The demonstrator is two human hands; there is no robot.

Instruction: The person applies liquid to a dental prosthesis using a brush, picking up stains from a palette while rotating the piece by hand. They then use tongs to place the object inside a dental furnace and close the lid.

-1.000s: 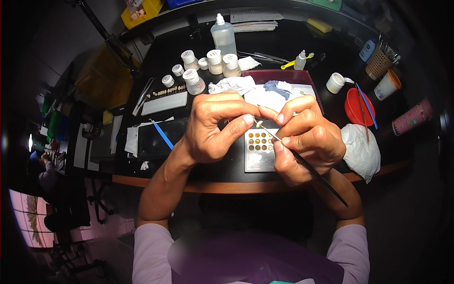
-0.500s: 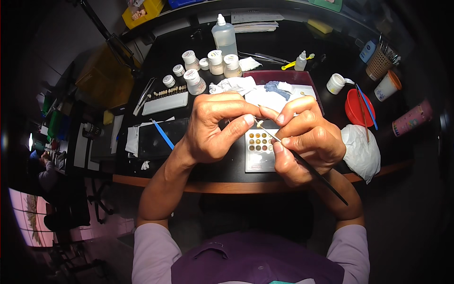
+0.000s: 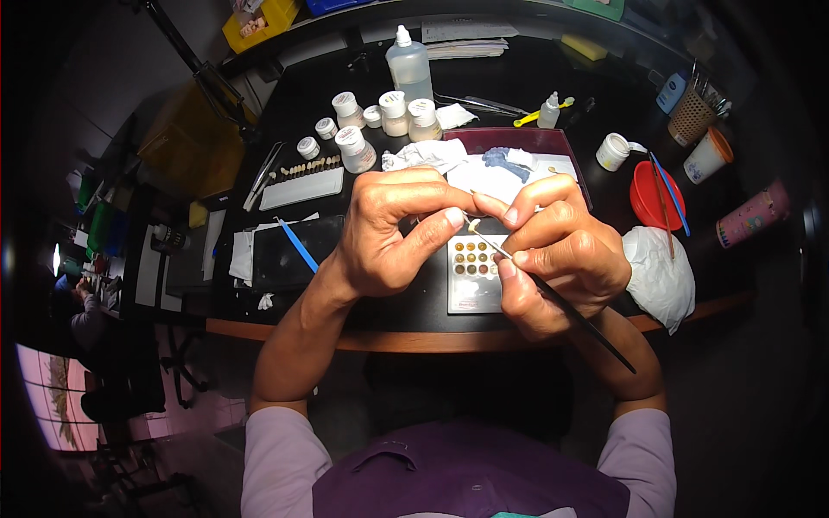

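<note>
My left hand [image 3: 389,226] is closed in a pinch at the centre, with a small cream tooth crown [image 3: 474,225] at its fingertips. How the crown is gripped is too small to make out. In my right hand [image 3: 566,263] is a fine brush with a long black handle [image 3: 589,328]. Its thin tip points up and left, at or very close to the crown. The fingers of both hands nearly meet there. Below them on the bench lies a pale palette [image 3: 468,298] with rows of yellow and brown colour wells, partly hidden by my right hand.
White-lidded jars [image 3: 356,148] and a clear bottle [image 3: 409,67] stand behind my left hand. A tooth shade guide [image 3: 302,188] lies at left. Cloths fill a dark red tray [image 3: 518,136]. A red bowl [image 3: 649,197] and crumpled white bag [image 3: 661,278] sit at right.
The crown and the brush tip have shifted very slightly against each other. Both hands otherwise hold the same place and grip.
</note>
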